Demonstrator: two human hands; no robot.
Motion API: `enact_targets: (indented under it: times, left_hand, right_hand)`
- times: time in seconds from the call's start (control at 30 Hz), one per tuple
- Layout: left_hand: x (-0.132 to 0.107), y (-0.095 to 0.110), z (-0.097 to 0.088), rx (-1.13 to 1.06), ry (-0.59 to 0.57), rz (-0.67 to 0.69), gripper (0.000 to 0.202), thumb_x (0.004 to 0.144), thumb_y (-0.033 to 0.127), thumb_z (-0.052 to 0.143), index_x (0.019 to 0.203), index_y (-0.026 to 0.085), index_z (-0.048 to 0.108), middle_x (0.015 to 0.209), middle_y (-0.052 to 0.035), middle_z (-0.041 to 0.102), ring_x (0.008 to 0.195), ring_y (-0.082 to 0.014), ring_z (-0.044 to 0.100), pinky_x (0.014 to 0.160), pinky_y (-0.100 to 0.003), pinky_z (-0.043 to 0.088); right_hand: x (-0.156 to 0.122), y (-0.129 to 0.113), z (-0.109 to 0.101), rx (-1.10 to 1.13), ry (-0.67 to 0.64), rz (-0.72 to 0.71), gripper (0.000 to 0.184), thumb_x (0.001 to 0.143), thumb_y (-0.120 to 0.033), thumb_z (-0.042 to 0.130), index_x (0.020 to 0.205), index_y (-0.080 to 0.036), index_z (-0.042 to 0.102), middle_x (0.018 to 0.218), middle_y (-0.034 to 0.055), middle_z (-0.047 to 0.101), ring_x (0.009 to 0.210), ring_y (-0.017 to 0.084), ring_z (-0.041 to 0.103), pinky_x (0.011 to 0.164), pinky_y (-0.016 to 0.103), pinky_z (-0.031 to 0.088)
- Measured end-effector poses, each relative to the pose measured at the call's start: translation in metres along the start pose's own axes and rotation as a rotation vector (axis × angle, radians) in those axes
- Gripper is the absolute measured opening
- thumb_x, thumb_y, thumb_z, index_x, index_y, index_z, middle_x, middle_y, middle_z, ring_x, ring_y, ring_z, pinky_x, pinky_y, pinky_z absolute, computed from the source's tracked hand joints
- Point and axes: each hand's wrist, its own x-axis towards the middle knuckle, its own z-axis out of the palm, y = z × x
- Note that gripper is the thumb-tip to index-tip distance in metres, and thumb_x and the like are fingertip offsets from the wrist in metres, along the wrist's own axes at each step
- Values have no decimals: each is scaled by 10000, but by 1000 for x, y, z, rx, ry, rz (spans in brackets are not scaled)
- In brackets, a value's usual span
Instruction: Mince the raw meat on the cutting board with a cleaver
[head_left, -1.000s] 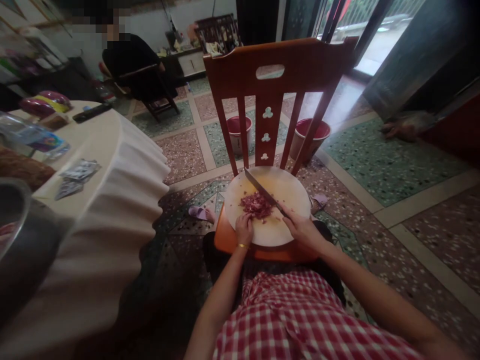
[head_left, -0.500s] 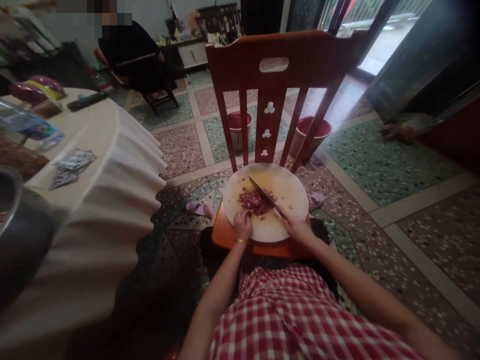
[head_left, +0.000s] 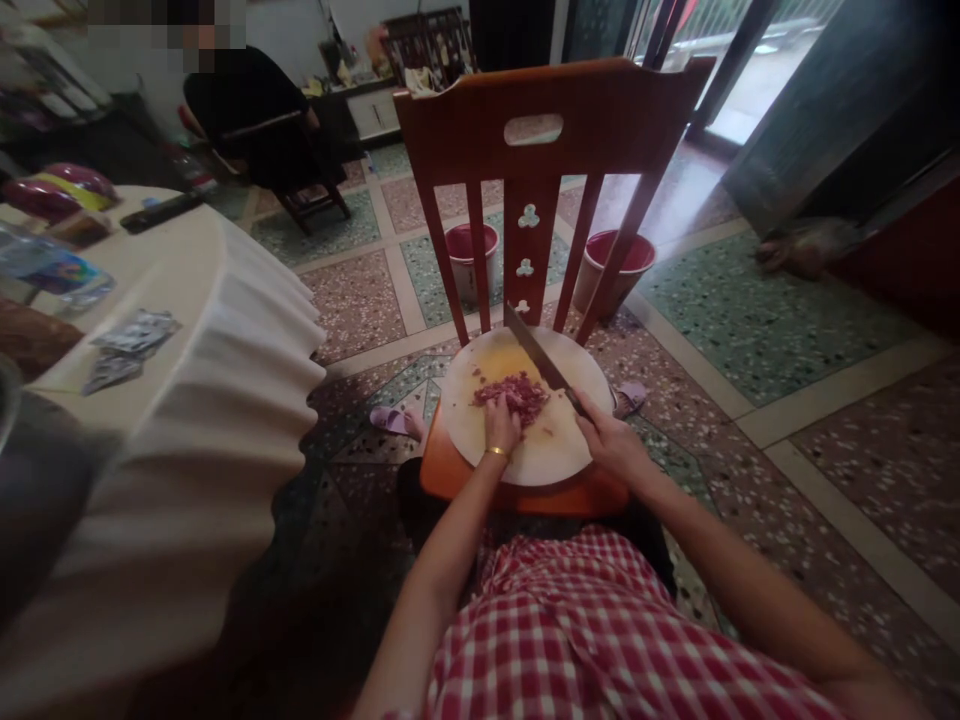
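Observation:
A round white cutting board lies on the seat of a wooden chair, with a heap of chopped dark red meat on it. At the near left edge of the heap, my left hand has its fingers curled into the meat, their tips partly hidden. My right hand is closed round the handle of a kitchen knife. The blade is raised over the right side of the board, apart from the meat, its tip pointing to the far left.
The chair's tall wooden back rises behind the board. Two buckets stand on the floor beyond it. To the left is a cloth-covered table with blister packs and a plastic bottle. A person sits farther back.
My right hand has lifted the knife off the meat and drawn it right. My left hand has moved right and forward into the heap.

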Motion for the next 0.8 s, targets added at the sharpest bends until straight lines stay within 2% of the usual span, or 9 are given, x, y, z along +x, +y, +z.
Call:
enact_targets:
  times: [0.07, 0.1, 0.17, 0.23, 0.33, 0.43, 0.6, 0.73, 0.8]
  left_hand:
    - [4, 6, -2, -48, 4, 92, 450, 724, 132, 480, 1170, 154, 429, 1065, -115, 480, 1048, -217, 465, 931, -361, 381]
    - [5, 7, -5, -74, 15, 133, 439, 735, 131, 469, 1170, 160, 423, 1088, -109, 481, 1062, -208, 456, 943, -359, 375]
    - [3, 2, -13, -106, 47, 182, 388, 755, 121, 439, 1141, 164, 438, 1089, -99, 497, 1058, -194, 454, 945, -359, 374]
    - [-2, -10, -21, -100, 72, 169, 307, 762, 107, 419, 1052, 166, 499, 1011, -88, 526, 997, -185, 478, 904, -350, 401]
    - [-15, -29, -28, -71, 81, 116, 235, 757, 94, 418, 927, 171, 561, 891, -69, 536, 903, -177, 498, 842, -333, 426]
    - [-26, -36, -26, -62, 109, 84, 227, 763, 102, 424, 916, 172, 577, 844, -59, 539, 861, -173, 495, 822, -332, 424]
    - [-36, -33, -21, -108, 134, 132, 201, 776, 111, 418, 873, 164, 586, 848, -60, 554, 862, -164, 492, 812, -312, 416]
    - [-39, -35, -19, -166, 176, 129, 210, 768, 96, 406, 864, 168, 579, 819, -49, 562, 837, -155, 498, 786, -296, 420]
    - [-40, -36, -20, -194, 223, 113, 219, 766, 90, 390, 850, 167, 578, 800, -48, 561, 823, -154, 500, 775, -294, 423]
  right_hand:
    - [-1, -1, 4, 22, 74, -37, 506, 880, -284, 342, 1368, -199, 235, 1237, 91, 502, 1072, 213, 510, 872, 322, 426]
    - [-2, -1, 9, 21, 54, -44, 504, 877, -278, 350, 1363, -195, 247, 1250, 88, 490, 1092, 209, 494, 884, 320, 419]
    - [-2, 1, 16, -7, -58, -22, 481, 865, -265, 371, 1339, -206, 310, 1220, 80, 519, 1084, 216, 500, 882, 339, 422]
    - [-1, 0, 16, -25, -144, 15, 462, 858, -259, 381, 1317, -221, 355, 1170, 75, 560, 1052, 227, 525, 871, 362, 431]
    - [0, -10, 6, 30, -70, -15, 482, 872, -271, 350, 1348, -228, 290, 1211, 69, 527, 1074, 217, 509, 887, 350, 420]
    - [-2, -19, 6, 78, 4, -102, 514, 873, -266, 345, 1370, -214, 228, 1278, 62, 463, 1125, 199, 462, 925, 325, 389]
    - [-4, -19, 23, 16, -231, -23, 481, 852, -248, 383, 1330, -251, 326, 1143, 44, 582, 1004, 207, 556, 834, 333, 459]
    - [-3, -23, 16, 68, -63, -124, 504, 880, -264, 330, 1371, -230, 224, 1239, 57, 504, 1076, 198, 506, 909, 333, 402]
    - [-6, -23, 18, 70, -53, -138, 512, 873, -254, 344, 1370, -218, 230, 1269, 61, 474, 1096, 200, 490, 911, 325, 401]
